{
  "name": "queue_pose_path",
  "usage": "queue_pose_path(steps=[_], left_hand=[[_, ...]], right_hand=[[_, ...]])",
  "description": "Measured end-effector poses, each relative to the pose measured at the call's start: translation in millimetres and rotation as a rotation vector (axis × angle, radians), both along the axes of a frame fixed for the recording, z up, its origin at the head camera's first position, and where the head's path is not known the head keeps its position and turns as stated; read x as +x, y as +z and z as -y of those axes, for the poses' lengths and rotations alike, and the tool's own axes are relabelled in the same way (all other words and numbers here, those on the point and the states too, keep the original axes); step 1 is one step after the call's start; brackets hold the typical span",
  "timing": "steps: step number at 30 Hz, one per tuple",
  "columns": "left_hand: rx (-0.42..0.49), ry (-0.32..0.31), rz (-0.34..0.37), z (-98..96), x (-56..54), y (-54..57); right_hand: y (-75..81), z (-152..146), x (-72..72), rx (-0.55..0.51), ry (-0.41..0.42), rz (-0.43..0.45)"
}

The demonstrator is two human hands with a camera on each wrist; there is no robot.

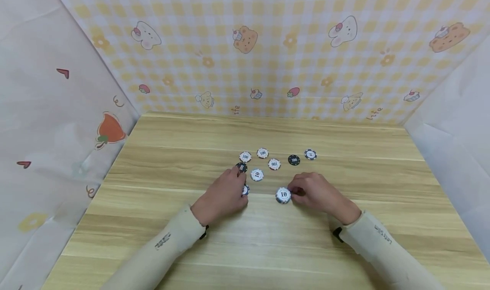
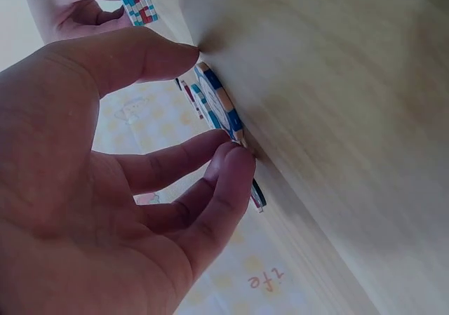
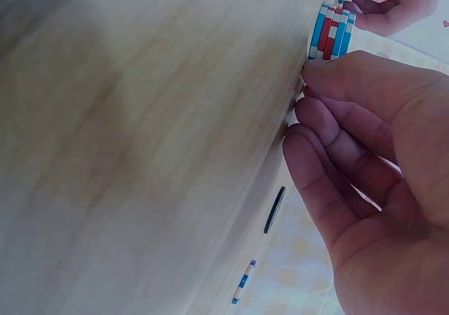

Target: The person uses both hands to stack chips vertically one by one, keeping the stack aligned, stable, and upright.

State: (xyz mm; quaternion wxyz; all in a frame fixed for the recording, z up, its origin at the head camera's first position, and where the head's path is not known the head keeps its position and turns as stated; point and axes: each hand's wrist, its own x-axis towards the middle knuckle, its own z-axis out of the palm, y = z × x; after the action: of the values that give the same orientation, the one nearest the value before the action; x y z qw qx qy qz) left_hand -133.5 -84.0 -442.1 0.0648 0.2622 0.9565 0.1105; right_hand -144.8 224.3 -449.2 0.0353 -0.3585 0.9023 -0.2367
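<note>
My left hand [image 1: 223, 195] bends over the table, thumb and fingertips at opposite edges of a blue-edged poker chip [image 2: 219, 103]. In the head view the fingers partly cover that chip, and they reach a black 100 chip [image 1: 241, 167] just beyond it. A short stack of poker chips [image 1: 283, 195], a white 10 chip on top and light blue and red edges below, stands between the hands. My right hand [image 1: 315, 195] is at the stack's right side, fingers loosely bent. In the right wrist view its thumb tip lies close to the stack's base.
Behind the hands lie several loose chips: a light-blue-edged 10 chip [image 1: 257, 174], white 100 chips [image 1: 274, 164], another black 100 chip [image 1: 294, 160] and a dark-blue-edged 10 chip [image 1: 310, 154]. The wooden table [image 1: 183, 132] meets a checked cloth wall [image 1: 291, 69] at the back.
</note>
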Motion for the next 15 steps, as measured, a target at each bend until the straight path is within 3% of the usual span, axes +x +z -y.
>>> queue_pose_path(steps=[15], left_hand=[[0.016, 0.0, -0.003, -2.6, -2.8, 6.5]], right_hand=[[-1.1, -0.7, -0.9, -0.003, 0.0, 0.003]])
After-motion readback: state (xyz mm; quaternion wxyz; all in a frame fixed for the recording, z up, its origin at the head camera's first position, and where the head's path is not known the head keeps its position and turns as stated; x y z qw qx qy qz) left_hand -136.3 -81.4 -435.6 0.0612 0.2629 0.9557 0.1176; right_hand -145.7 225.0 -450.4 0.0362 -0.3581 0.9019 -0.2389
